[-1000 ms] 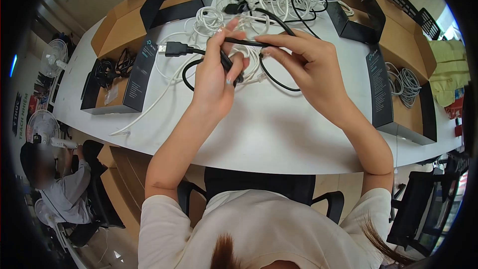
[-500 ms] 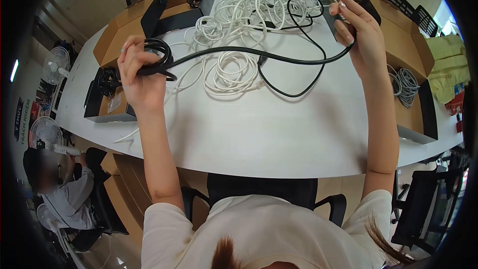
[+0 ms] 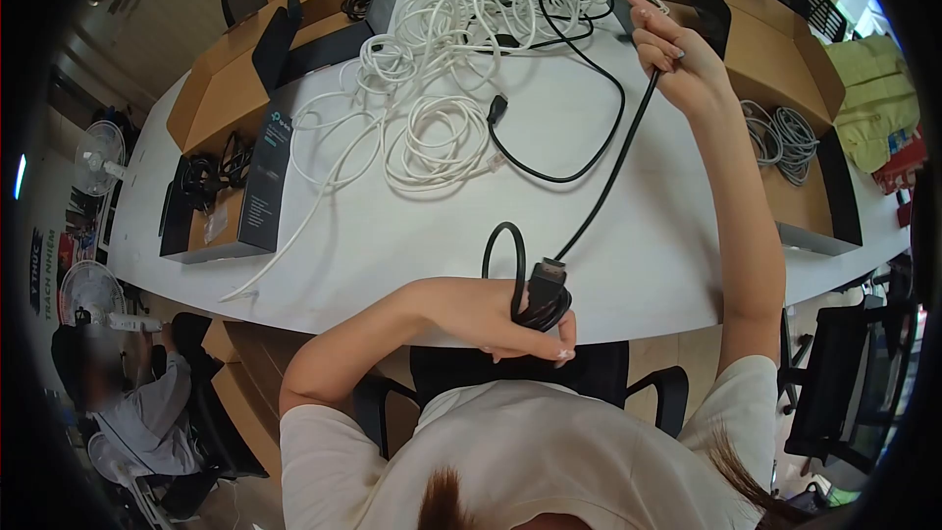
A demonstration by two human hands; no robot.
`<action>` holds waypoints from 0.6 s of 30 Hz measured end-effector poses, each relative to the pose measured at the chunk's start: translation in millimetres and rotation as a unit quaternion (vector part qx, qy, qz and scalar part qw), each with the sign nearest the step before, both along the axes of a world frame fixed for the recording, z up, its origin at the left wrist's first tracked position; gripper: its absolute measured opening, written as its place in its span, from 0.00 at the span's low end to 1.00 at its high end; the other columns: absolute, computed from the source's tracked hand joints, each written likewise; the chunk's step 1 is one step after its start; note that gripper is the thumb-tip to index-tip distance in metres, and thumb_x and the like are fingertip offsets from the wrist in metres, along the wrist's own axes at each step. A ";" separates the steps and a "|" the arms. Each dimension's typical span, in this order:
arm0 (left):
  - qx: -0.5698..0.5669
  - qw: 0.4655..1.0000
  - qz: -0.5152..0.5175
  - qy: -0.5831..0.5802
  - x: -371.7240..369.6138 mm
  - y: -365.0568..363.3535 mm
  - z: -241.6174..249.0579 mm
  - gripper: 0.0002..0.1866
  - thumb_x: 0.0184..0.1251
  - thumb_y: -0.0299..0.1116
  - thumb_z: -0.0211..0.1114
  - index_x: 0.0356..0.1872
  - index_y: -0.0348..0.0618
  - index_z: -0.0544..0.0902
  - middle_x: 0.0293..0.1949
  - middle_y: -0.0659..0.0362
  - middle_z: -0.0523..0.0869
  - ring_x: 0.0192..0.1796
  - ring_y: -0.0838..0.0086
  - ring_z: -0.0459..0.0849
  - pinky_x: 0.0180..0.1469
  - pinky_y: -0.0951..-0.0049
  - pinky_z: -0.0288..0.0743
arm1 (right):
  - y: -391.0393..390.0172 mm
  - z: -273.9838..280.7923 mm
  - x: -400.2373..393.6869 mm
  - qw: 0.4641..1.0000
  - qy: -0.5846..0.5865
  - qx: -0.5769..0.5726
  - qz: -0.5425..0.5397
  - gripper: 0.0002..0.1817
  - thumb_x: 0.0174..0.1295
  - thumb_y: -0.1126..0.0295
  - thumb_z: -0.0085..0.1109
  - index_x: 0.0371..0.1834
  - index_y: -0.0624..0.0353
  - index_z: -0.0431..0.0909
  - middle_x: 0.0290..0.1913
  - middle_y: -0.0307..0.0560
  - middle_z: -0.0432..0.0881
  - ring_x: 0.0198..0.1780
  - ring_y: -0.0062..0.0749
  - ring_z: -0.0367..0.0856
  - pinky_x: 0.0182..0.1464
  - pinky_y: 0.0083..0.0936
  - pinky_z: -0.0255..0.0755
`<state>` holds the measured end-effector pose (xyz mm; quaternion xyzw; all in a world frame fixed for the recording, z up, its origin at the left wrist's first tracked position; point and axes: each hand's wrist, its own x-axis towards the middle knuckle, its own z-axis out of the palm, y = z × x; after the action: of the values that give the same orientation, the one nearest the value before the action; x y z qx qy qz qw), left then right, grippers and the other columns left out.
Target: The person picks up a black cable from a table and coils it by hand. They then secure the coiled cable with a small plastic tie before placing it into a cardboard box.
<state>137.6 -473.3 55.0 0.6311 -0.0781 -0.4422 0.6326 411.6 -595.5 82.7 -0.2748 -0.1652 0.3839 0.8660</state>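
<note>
My left hand [image 3: 491, 319] is low at the table's front edge, its fingers closed around a small coil of black cable. The cable's dark plug [image 3: 548, 280] sticks up above the coil. From there the black cable [image 3: 643, 110] runs taut up to my right hand [image 3: 687, 64], raised at the right with its fingers pinched on it. A second black cable [image 3: 624, 103] lies looped on the table between the hands, with a plug [image 3: 498, 108] at one end. Beyond it spreads a tangle of white cables [image 3: 442, 34], with a round white coil [image 3: 392, 142] nearer me.
Open cardboard boxes stand at left [image 3: 265, 186] and right [image 3: 839, 201]; the left holds black cables [image 3: 201, 182], the right grey cables [image 3: 793, 142]. Another box [image 3: 339, 44] is at the back left. A person [image 3: 147, 412] sits at far left; office chair [image 3: 849, 393] at right.
My left hand has swung down and right to the table's front edge with the coiled cable. The stretched cable now runs steeply instead of across. My right hand has shifted slightly left.
</note>
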 end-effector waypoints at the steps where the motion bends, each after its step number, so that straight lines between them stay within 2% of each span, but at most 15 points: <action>1: 0.041 0.999 0.013 -0.028 4.0 -1.2 -4.9 0.13 0.63 0.41 0.60 0.41 0.45 0.76 0.24 0.66 0.74 0.21 0.85 0.67 0.23 0.82 0.62 | 1.2 -0.3 -4.9 1.000 -0.023 -0.002 -0.015 0.19 0.65 0.80 0.42 0.59 0.68 0.60 0.31 0.41 0.68 0.16 0.14 0.52 0.17 0.12 0.48; 3: 0.123 0.988 0.041 -0.084 13.8 -2.2 -5.0 0.14 0.63 0.41 0.59 0.45 0.45 0.75 0.27 0.66 0.74 0.22 0.85 0.68 0.23 0.81 0.63 | -1.5 13.7 -12.4 0.997 -0.071 0.035 0.002 0.18 0.67 0.77 0.40 0.59 0.66 0.60 0.32 0.40 0.68 0.17 0.13 0.53 0.17 0.11 0.49; 5: 0.171 0.960 0.147 -0.167 20.6 4.2 -23.9 0.16 0.66 0.43 0.56 0.49 0.48 0.74 0.19 0.69 0.70 0.20 0.85 0.68 0.23 0.82 0.65 | -10.3 30.5 -27.3 0.991 -0.118 0.065 -0.003 0.20 0.68 0.78 0.35 0.64 0.67 0.55 0.33 0.39 0.67 0.16 0.13 0.50 0.17 0.12 0.47; 7: 0.138 0.942 0.282 -0.119 31.1 13.5 -28.7 0.17 0.69 0.43 0.51 0.52 0.46 0.73 0.15 0.69 0.66 0.17 0.85 0.66 0.21 0.83 0.64 | -15.5 42.2 -45.3 0.987 -0.120 0.101 0.013 0.22 0.69 0.78 0.31 0.67 0.67 0.50 0.35 0.39 0.66 0.16 0.13 0.49 0.17 0.12 0.47; 9: 0.152 0.908 0.341 -0.189 43.0 26.9 -33.1 0.21 0.72 0.47 0.44 0.56 0.44 0.70 0.16 0.68 0.65 0.15 0.86 0.64 0.19 0.84 0.63 | -17.0 48.6 -64.9 0.986 -0.078 0.143 0.046 0.23 0.70 0.78 0.29 0.68 0.66 0.48 0.35 0.39 0.65 0.16 0.13 0.49 0.17 0.12 0.48; 10: 0.126 0.901 0.361 -0.207 49.1 35.6 -36.5 0.28 0.72 0.54 0.38 0.58 0.42 0.68 0.15 0.68 0.64 0.15 0.86 0.62 0.21 0.83 0.65 | -16.6 50.8 -75.1 0.986 -0.062 0.144 0.055 0.23 0.70 0.77 0.29 0.69 0.66 0.47 0.35 0.39 0.65 0.16 0.13 0.49 0.17 0.12 0.48; 11: 0.114 0.891 0.376 -0.228 52.6 42.8 -33.2 0.36 0.68 0.62 0.34 0.58 0.39 0.66 0.16 0.67 0.65 0.14 0.86 0.61 0.25 0.80 0.68 | -15.4 52.9 -85.4 0.986 -0.047 0.145 0.064 0.23 0.70 0.77 0.28 0.69 0.66 0.45 0.35 0.39 0.64 0.16 0.13 0.49 0.18 0.12 0.48; 13: 0.133 0.872 0.410 -0.230 57.2 50.1 -25.9 0.42 0.63 0.67 0.32 0.60 0.35 0.61 0.19 0.66 0.68 0.14 0.85 0.61 0.29 0.78 0.69 | -14.7 54.9 -104.8 0.983 -0.030 0.159 0.090 0.24 0.70 0.77 0.28 0.69 0.65 0.44 0.35 0.39 0.63 0.16 0.13 0.49 0.18 0.12 0.49; 14: 0.131 0.872 0.415 -0.224 58.7 54.8 -21.9 0.48 0.60 0.71 0.30 0.65 0.32 0.52 0.23 0.65 0.71 0.13 0.84 0.60 0.30 0.78 0.69 | -15.1 55.1 -114.2 0.979 -0.027 0.169 0.108 0.24 0.71 0.77 0.27 0.69 0.65 0.43 0.35 0.39 0.63 0.16 0.13 0.49 0.18 0.12 0.48; 15: 0.104 0.855 0.422 -0.284 59.6 55.7 -13.3 0.50 0.59 0.71 0.29 0.66 0.31 0.46 0.29 0.62 0.74 0.13 0.84 0.60 0.31 0.77 0.69 | -14.4 56.2 -123.4 0.975 -0.025 0.179 0.127 0.24 0.71 0.77 0.27 0.69 0.66 0.43 0.35 0.39 0.62 0.16 0.13 0.49 0.17 0.13 0.48; 18: -0.007 0.764 0.561 -0.319 67.0 57.8 7.0 0.49 0.60 0.71 0.31 0.65 0.31 0.50 0.38 0.58 0.76 0.16 0.84 0.62 0.35 0.77 0.69 | -5.1 53.2 -147.9 0.988 -0.055 0.111 0.090 0.24 0.70 0.76 0.32 0.69 0.63 0.47 0.32 0.38 0.62 0.17 0.11 0.49 0.17 0.10 0.49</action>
<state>204.6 -415.6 62.0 0.6626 0.0899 0.2192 0.7105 263.7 -600.6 135.9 -0.1820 -0.2779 0.4235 0.8428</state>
